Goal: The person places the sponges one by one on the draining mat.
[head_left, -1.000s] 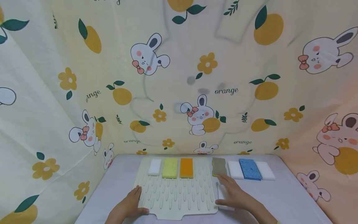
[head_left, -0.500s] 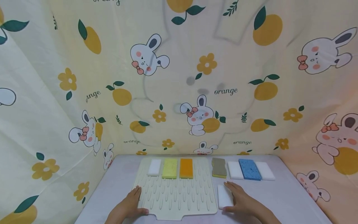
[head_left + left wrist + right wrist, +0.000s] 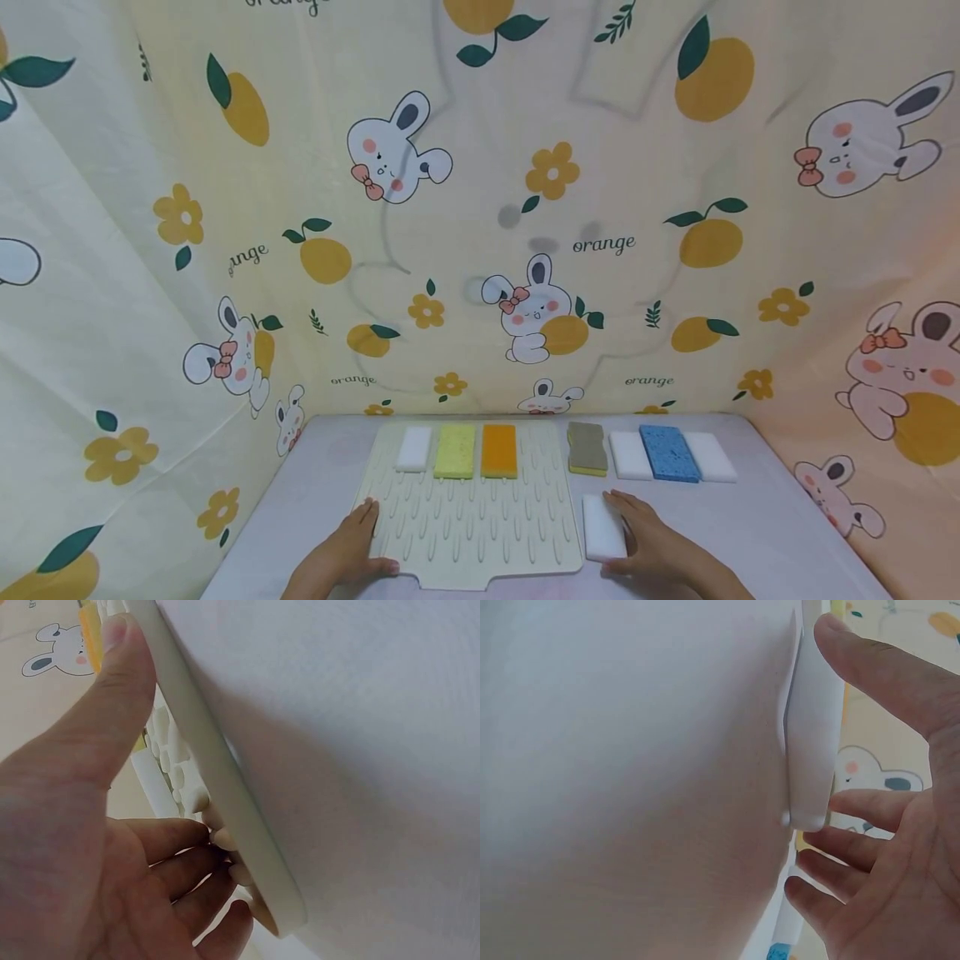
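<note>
A cream drying mat with raised ridges lies on the table. My left hand rests at its near left corner, and in the left wrist view the thumb lies along the mat's raised rim while loosely bent fingers touch the ridged side. Just right of the mat lies a white sponge. My right hand is spread beside that sponge's right edge, holding nothing. From the right wrist, its thumb stands apart from the white sponge, with the fingers close to its end.
Along the mat's back edge sit a white sponge, a yellow sponge and an orange sponge. Right of the mat stand a grey-and-yellow sponge, a blue sponge and two white ones. Printed cloth hangs behind the table.
My right hand has moved right and toward me, away from the grey-and-yellow sponge, uncovering the near white sponge. My left hand and the mat look unmoved.
</note>
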Demonstrator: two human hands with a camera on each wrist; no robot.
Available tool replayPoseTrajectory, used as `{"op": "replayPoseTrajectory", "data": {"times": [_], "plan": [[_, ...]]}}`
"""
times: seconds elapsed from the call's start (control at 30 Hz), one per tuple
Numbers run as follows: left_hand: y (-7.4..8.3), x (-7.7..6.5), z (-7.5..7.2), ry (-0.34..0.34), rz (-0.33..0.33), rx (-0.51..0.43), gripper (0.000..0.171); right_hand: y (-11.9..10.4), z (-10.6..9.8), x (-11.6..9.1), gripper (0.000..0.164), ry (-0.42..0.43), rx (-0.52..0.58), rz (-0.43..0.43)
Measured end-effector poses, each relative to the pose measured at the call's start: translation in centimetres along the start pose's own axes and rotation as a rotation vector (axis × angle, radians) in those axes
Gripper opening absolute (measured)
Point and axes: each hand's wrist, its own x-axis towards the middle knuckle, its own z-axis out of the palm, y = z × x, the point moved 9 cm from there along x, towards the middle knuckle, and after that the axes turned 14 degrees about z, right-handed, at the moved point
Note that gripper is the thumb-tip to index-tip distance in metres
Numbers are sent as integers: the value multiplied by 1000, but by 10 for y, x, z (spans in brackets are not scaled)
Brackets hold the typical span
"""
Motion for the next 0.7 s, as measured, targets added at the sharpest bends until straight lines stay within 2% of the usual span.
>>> {"op": "replayPoseTrajectory", "data": {"times": [0.13,0.3,0.53,0.7], "plan": [[-1,0,1,-2,2,3,115,-1,0,-1,117,-4,8,-9],[-2,0,1,5,8,-1,116,1,1,0,118,-7,11,25],[-5,1,4,-2,0,-12,118,10,8,3,117,-49,55,173],[-6,2,4,-8,-4,-3,117,11,8,4,115,-45,67,193]]}}
